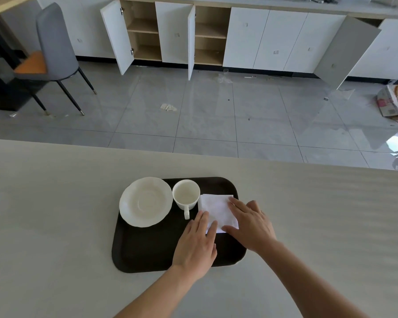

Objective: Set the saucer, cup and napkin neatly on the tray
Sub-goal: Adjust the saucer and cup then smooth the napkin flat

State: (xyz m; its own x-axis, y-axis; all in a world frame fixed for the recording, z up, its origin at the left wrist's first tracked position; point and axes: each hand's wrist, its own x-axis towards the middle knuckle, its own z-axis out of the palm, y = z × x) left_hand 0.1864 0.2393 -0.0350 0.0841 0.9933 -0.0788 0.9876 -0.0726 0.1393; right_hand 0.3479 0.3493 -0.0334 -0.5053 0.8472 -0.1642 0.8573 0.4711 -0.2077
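Both hands were flat and open on the napkin, nothing pinched or gripped. My left hand [197,243] had its fingers spread a bit, fingertips resting on the near left corner of the napkin [217,211], palm over the dark tray [147,251]. My right hand [251,224] lay palm down across the napkin's right edge, fingers pointing toward the far right corner, thumb along the near edge. So basically I was just pressing it flat from two sides.

That napkin was a white folded square sitting on the right part of the tray, a little skewed, right corner close to the tray's rim. Just left of it stood the white cup [186,195], upright, empty as far as I could see, handle pointing back at me. Left of that was the white saucer [145,201], also empty, touching or nearly touching the cup, and its left edge hung slightly past the tray's rim. Tray itself sat on a pale counter [55,214].
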